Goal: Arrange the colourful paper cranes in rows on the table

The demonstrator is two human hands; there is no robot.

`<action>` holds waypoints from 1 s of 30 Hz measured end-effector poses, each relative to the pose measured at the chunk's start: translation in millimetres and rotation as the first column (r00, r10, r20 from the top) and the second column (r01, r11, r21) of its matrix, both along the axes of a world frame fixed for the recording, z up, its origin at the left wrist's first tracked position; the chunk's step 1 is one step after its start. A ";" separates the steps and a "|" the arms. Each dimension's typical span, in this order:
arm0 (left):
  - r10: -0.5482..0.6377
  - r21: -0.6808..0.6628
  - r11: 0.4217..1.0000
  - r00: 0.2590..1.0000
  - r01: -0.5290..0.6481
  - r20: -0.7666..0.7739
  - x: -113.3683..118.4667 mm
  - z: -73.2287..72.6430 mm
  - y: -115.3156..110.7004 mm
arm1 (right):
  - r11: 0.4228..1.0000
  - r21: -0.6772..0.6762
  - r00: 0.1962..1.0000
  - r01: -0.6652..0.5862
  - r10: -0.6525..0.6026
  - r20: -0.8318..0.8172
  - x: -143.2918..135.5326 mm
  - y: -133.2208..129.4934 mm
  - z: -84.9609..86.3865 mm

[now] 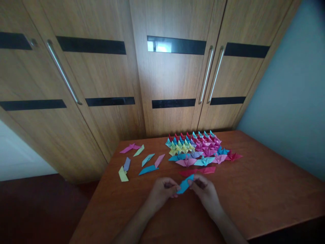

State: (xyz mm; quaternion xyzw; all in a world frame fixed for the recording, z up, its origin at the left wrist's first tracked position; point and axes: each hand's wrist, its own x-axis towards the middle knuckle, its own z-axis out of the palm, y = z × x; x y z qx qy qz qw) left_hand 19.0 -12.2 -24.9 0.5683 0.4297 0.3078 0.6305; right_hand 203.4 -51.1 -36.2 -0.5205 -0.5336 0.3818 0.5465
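Smooth wood table [254,189]; matt paper cranes [207,150]; handles [62,73] seemingly metal.

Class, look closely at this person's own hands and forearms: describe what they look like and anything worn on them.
The left hand and right hand wear no gloves. The left forearm and right forearm show no sleeve, watch or bracelet. No rings can be made out; finer detail is too dim to tell.

The left hand [162,194] and right hand [205,192] are bare; the left forearm [135,222] and right forearm [228,222] are bare too, each narrowing towards the wrist.
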 end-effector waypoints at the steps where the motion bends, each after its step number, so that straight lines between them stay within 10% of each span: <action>1: -0.014 0.004 1.000 1.000 0.014 0.011 -1.0 -0.1 0.3 | 0.999 -0.008 0.999 0.038 -0.038 -0.013 8.1 -0.8 0.0; 7: 0.010 0.069 0.998 1.000 -0.011 0.006 -6.1 5.7 2.6 | 0.924 -0.062 0.926 0.377 -0.378 0.000 104.8 2.0 -3.4; 13: 0.014 0.082 0.997 0.999 -0.011 -0.039 -5.0 4.1 2.7 | 0.754 -0.092 0.606 0.651 -0.443 0.660 181.1 10.4 -15.1; 19: -0.008 0.101 0.995 0.997 0.015 -0.070 -5.2 -1.9 3.1 | 0.767 -0.019 0.288 0.642 -0.218 0.932 182.3 16.7 -26.3; 30: -0.016 0.101 0.995 0.998 0.022 -0.063 -4.2 1.5 1.8 | 0.668 -0.123 0.290 0.734 -0.145 0.946 166.3 27.3 -13.7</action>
